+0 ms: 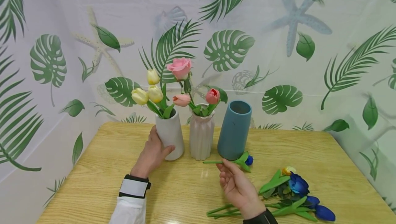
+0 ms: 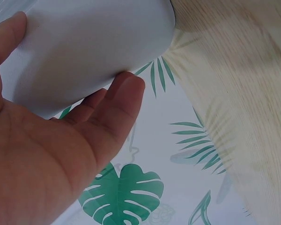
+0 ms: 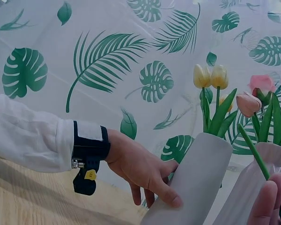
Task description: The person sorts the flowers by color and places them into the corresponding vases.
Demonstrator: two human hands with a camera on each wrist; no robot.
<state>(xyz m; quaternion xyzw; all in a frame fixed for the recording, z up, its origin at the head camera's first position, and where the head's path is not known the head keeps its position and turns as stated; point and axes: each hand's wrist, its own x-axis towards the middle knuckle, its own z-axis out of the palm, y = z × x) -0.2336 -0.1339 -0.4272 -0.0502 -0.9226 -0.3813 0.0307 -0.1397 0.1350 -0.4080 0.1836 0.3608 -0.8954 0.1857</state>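
My left hand (image 1: 154, 153) holds the smooth white vase (image 1: 170, 134) low on its left side, thumb across the front and fingers at the side and back. Yellow-white tulips (image 1: 154, 94) stand in that vase. In the left wrist view, the fingers (image 2: 117, 108) rest along the vase wall (image 2: 98, 47). My right hand (image 1: 236, 184) pinches the green stem of a blue tulip (image 1: 249, 160) between thumb and fingertips. The tulip lies sideways in front of the blue vase (image 1: 236, 129), its bud to the right and its stem end (image 3: 253, 152) to the left.
Between the other two vases stands a pleated, pale pinkish vase (image 1: 201, 136) with a pink rose (image 1: 180, 68) and pink tulips (image 1: 212, 96). Several blue flowers (image 1: 298, 183) and a yellow one (image 1: 288, 170) lie at the table's (image 1: 105, 169) right front. A leaf-print cloth (image 1: 275, 69) hangs behind.
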